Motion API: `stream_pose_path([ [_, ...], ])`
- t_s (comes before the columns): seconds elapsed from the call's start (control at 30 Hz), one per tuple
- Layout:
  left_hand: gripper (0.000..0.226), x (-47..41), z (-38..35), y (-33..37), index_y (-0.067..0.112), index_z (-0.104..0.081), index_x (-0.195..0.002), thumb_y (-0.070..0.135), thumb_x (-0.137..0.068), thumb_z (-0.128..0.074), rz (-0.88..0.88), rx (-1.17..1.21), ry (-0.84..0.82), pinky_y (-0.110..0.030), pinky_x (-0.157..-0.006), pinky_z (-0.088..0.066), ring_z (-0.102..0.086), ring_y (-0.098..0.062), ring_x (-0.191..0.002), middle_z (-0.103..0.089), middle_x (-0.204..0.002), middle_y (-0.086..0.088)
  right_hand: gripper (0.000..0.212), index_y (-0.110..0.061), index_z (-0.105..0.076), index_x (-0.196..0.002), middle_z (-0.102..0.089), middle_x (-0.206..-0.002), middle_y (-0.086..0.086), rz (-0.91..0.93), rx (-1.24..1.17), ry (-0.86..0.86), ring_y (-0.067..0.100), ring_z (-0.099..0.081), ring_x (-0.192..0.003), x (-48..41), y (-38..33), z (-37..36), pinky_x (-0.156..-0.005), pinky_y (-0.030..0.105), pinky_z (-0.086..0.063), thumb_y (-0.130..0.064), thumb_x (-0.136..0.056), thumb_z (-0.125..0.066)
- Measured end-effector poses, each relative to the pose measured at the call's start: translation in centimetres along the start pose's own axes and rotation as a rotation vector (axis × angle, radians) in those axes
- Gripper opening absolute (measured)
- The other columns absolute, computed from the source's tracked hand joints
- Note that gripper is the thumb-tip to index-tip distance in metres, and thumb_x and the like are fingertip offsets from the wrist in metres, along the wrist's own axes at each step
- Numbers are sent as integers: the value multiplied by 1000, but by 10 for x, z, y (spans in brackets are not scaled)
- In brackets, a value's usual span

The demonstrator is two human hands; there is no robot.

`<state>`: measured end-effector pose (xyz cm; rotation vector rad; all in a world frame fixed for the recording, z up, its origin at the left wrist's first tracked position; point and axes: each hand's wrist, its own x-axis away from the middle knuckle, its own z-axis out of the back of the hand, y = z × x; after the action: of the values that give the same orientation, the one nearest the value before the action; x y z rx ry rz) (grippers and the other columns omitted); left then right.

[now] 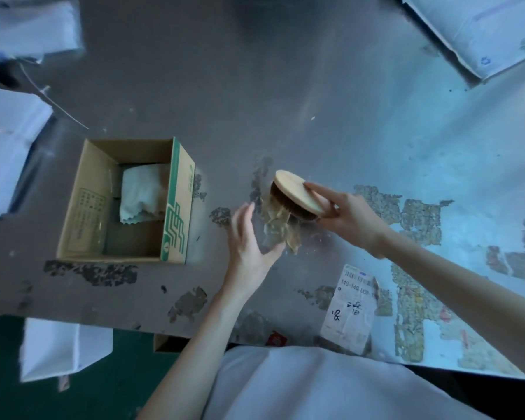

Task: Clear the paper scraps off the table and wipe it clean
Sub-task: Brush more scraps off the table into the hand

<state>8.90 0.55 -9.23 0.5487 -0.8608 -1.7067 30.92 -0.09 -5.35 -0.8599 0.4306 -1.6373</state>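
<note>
My right hand grips a round wooden-backed brush with dark bristles, tilted over the grey table. Crumpled brownish tape scraps lie under and just left of the bristles. My left hand is spread with fingers apart, cupped beside the scraps on their left, its thumb touching them. An open cardboard box with green print stands left of my hands and holds a pale cloth. A white shipping label lies near the front edge.
Stuck-on paper residue patches the table's right half and front. White packages lie at the far right corner, more white parcels at the left. A white box sits on the green floor below the front edge.
</note>
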Motion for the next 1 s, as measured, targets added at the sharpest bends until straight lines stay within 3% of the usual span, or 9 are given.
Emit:
stream_pose_path([
  [0.1,97,1,-5,-1,11,-23,-146,37,-72,-79,-61,-130,-84,-40,-111,-19,-23,-24,-140,-22,-151,-8,69,-37,-49,-137,-59,-86,-10,-48,-83,-12,-1,-56,-65,16,0,-6,-58,3,-38,-10,-76,-68],
  [0.2,91,2,-10,-4,12,-30,-142,38,-70,-78,-107,-226,-99,-45,-108,-21,-26,-27,-138,-26,-150,-7,64,-34,-51,-135,-52,-77,-17,-98,-204,-29,-12,-53,-56,26,2,-10,-54,4,-38,-15,-77,-71],
  [0.27,80,0,-11,-4,15,-37,-138,37,-72,-77,-103,-248,-89,-43,-104,-23,-29,-25,-134,-32,-147,-4,66,-34,-49,-138,-54,-76,-9,-144,-283,-57,-5,-51,-48,32,3,-11,-48,8,-37,-13,-79,-70],
  [0.4,60,0,-10,-5,11,-52,-126,30,-75,-77,-140,-242,-39,-41,-100,-30,-39,-25,-123,-45,-134,-8,67,-34,-46,-139,-53,-80,5,-228,-409,-76,13,-47,-51,42,1,-14,-45,20,-38,-5,-82,-65],
  [0.53,46,4,-8,-4,2,-60,-114,14,-74,-79,-161,-146,-17,-44,-96,-44,-49,-29,-114,-53,-121,-13,66,-33,-48,-138,-49,-75,9,-264,-558,-67,17,-45,-48,49,-3,-23,-43,27,-38,0,-83,-62],
  [0.77,41,8,5,11,1,-57,-113,3,-76,-75,-119,-59,39,-25,-94,-41,-54,-26,-109,-58,-115,-13,65,-33,-52,-134,-46,-63,3,-282,-708,-65,16,-43,-44,50,-6,-28,-41,26,-36,4,-82,-58],
  [0.9,39,17,13,22,3,-54,-117,-3,-80,-64,-34,-5,75,-29,-94,-41,-52,-27,-109,-56,-116,-10,63,-35,-53,-133,-44,-69,12,-250,-757,-120,18,-41,-46,49,-15,-30,-42,26,-34,-1,-80,-59],
  [1.0,41,33,23,26,6,-52,-120,-3,-81,-61,64,10,149,-24,-90,-39,-49,-23,-108,-55,-114,-9,64,-36,-51,-134,-43,-72,13,-227,-771,-204,18,-39,-48,50,-24,-36,-43,27,-32,-2,-81,-57],
])
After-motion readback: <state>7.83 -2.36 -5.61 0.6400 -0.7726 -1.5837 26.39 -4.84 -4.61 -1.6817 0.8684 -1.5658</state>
